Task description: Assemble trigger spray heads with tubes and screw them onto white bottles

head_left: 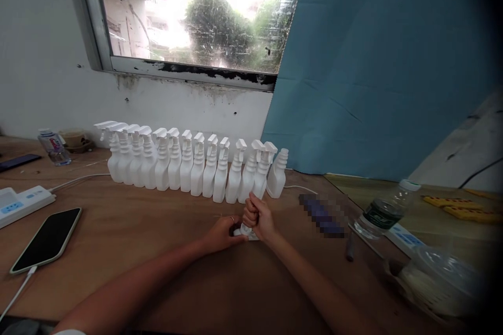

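Observation:
My left hand (220, 234) rests on the table, its thumb and fingers closed around a small white plastic part (241, 232). A ring shows on one of its fingers. Directly above the part, my right hand (260, 218) is curled into a fist with the thumb on top, and the white plastic comes out beneath it. Most of the part is hidden by the hands, so its exact shape is unclear. Just beyond them stands a row of several white spray bottles (197, 175) with trigger heads. At its right end, one bottle (277, 175) has no trigger head and leans slightly.
On the left lie a phone (47, 241) with a cable and a power strip (25, 204); a small bottle (54, 146) stands behind. To the right are a blurred-out dark blue object (320, 214), a tilted water bottle (383, 212) and a clear plastic container (440, 277).

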`<state>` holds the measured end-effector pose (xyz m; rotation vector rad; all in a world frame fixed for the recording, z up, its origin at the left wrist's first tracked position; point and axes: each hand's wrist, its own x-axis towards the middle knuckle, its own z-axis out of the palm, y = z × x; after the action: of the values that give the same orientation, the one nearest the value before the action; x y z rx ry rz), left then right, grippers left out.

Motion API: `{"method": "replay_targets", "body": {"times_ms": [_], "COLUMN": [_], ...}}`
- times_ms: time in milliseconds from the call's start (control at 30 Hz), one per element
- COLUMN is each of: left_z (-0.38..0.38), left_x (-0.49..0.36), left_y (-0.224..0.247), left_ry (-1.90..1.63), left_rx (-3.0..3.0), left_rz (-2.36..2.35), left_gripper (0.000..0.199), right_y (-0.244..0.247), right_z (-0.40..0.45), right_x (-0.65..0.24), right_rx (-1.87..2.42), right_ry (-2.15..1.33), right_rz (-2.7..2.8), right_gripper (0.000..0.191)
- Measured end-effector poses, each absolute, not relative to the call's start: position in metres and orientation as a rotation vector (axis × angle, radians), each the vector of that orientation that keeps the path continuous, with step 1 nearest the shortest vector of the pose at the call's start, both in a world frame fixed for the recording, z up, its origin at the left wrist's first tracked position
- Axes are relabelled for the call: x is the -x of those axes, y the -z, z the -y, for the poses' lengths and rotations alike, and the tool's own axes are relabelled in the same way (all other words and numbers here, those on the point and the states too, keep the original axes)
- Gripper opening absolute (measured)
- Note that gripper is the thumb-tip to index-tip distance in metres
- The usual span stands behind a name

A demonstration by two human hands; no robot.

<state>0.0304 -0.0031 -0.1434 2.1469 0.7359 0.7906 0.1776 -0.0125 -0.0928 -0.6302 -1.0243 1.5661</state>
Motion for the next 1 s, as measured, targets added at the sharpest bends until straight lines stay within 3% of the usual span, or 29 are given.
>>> {"method": "replay_targets", "body": {"times_ms": [1000], "left_z": [0.0025], "left_x": [-0.0288], "left_y": [0.1397], "left_ry": [-0.769], "left_rx": [-2.188], "left_rz": [-0.725], "left_gripper": [0.034], "right_y": [0.0970], "right_z": [0.0032], "right_x": [-0.1836], "right_rx": [0.708], "right_ry": [-1.579], "right_rz": [0.962], "right_gripper": [0.058]}}
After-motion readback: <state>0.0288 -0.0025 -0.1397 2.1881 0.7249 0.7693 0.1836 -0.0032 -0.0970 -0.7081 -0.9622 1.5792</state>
